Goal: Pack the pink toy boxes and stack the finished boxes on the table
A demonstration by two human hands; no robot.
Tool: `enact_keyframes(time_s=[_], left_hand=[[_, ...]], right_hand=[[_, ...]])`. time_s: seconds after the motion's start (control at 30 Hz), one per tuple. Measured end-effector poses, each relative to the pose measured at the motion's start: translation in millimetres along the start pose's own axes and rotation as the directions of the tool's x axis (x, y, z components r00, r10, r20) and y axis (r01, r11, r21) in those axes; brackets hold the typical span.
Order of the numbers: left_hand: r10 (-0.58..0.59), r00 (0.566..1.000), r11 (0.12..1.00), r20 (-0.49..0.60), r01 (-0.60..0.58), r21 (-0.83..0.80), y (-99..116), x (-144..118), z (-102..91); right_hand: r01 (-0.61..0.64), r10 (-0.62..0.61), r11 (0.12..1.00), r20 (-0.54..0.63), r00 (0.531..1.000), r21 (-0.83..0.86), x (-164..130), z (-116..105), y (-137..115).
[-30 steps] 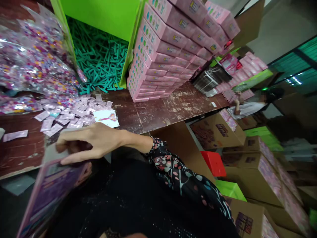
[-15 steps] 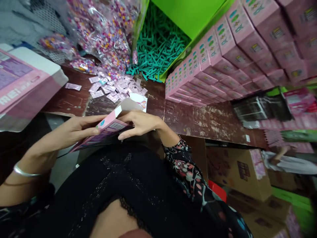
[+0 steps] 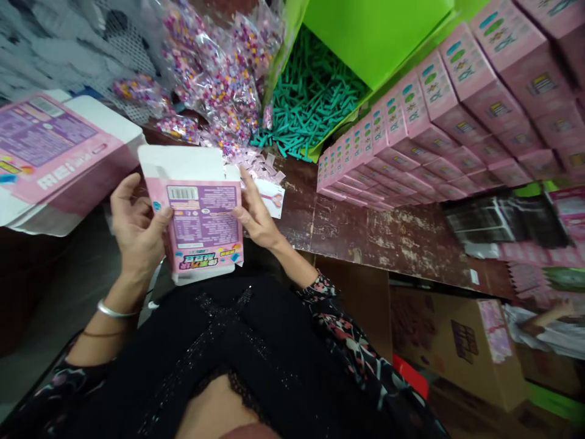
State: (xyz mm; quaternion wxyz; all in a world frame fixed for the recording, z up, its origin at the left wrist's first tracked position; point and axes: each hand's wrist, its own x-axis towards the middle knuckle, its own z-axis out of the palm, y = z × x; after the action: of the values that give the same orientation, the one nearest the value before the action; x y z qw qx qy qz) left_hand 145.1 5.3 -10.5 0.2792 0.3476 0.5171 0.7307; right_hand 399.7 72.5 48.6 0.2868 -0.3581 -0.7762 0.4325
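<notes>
While the head view looks down over a dark lap, the left hand (image 3: pixel 137 228) grips the left edge of a flat pink carton (image 3: pixel 198 219), thumb laid across its printed face; the right hand (image 3: pixel 255 213) clasps the right edge, fingers spread along it; the carton is held upright just above the lap, in front of the table (image 3: pixel 365 225), its white top flap open and its purple label panel facing the camera. The table is dark reddish-brown wood, badly scuffed, with pale patches where the finish has worn through; a heap of small pale-pink sachets (image 3: pixel 256 161) lies on it just behind the carton, with a white card (image 3: pixel 273 198) beside the right hand's fingertips. Behind the sachets, clear bags of coloured beads (image 3: pixel 214 79) lean against a bright green bin (image 3: pixel 379 33) spilling teal sticks (image 3: pixel 311 100); to the right of the bin, a tall stack of pink boxes (image 3: pixel 434 116) rises in tilted rows on the table. At the left, a pile of flat cartons (image 3: pixel 55 152) of the same print rests near the left hand; grey netting shows behind it. Below the table's edge on the right stand brown cardboard boxes (image 3: pixel 457 341), one with a pink-printed side; further right, another person's arm (image 3: pixel 548 314) reaches in, blurred.
</notes>
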Motion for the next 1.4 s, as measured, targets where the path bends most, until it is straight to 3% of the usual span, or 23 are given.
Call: enact_keyframes(time_s=[0.07,0.13,0.27,0.4,0.53,0.6,0.67,0.8,0.87,0.97,1.03,1.17,1.23,1.3,1.4], left_hand=[[-0.022,0.998,1.0,0.063,0.022,-0.001,-5.7,-5.9,0.0],[-0.052,0.994,0.999,0.093,0.053,-0.011,-13.6,-8.2,-3.1],[-0.098,0.992,0.988,0.078,0.088,0.128,-34.1,-3.4,-15.0],[-0.094,0.992,0.977,0.086,0.075,0.199,-50.3,1.1,-22.2],[-0.033,0.999,0.978,0.003,0.031,0.208,-57.1,1.0,-21.1],[-0.001,0.996,0.98,-0.086,0.018,0.198,-56.9,0.4,-20.0],[0.015,0.995,0.986,-0.097,0.001,0.165,-53.3,-0.2,-20.0],[-0.13,0.98,0.987,0.15,0.112,0.119,-33.2,2.8,-26.1],[-0.24,0.93,0.966,0.279,0.2,0.166,-17.8,8.3,-31.1],[-0.331,0.836,0.934,0.438,0.223,0.28,7.5,16.4,-34.7],[-0.317,0.825,0.925,0.468,0.16,0.344,21.8,17.5,-31.3],[-0.123,0.915,0.916,0.384,-0.043,0.398,36.0,10.6,-16.3],[-0.061,0.937,0.915,0.344,-0.085,0.395,37.0,6.9,-11.9],[-0.062,0.931,0.923,0.359,-0.083,0.375,36.2,4.9,-13.6],[-0.081,0.871,0.94,0.485,-0.095,0.328,33.7,3.3,-27.6]], right_hand=[[-0.046,0.048,0.999,0.086,0.995,-0.02,7.4,22.8,17.3],[-0.083,0.084,0.996,0.093,0.992,-0.016,12.0,40.2,28.9],[-0.134,0.145,0.977,-0.05,0.988,0.166,21.4,54.6,44.4],[-0.173,0.188,0.975,-0.101,0.977,0.143,31.2,56.0,57.4],[-0.075,0.098,0.986,-0.155,0.983,0.151,30.5,63.8,62.9],[-0.045,0.097,0.97,-0.208,0.973,0.24,27.2,70.9,63.4],[-0.039,0.125,0.937,-0.231,0.965,0.347,24.7,76.0,63.6],[-0.066,0.098,0.893,-0.05,0.994,0.446,25.4,68.9,64.0],[-0.091,0.063,0.884,0.077,0.995,0.459,26.8,56.3,62.2],[-0.149,0.03,0.89,0.272,0.962,0.43,27.4,32.5,54.7],[-0.178,0.023,0.912,0.387,0.922,0.369,27.7,18.2,48.0],[-0.163,0.01,0.935,0.439,0.898,0.314,33.1,3.6,37.8],[-0.154,0.002,0.939,0.444,0.896,0.307,36.1,1.9,35.7],[-0.142,-0.004,0.949,0.458,0.889,0.283,35.8,0.8,35.5],[-0.044,-0.062,0.978,0.479,0.875,0.206,27.5,-2.6,37.2]])
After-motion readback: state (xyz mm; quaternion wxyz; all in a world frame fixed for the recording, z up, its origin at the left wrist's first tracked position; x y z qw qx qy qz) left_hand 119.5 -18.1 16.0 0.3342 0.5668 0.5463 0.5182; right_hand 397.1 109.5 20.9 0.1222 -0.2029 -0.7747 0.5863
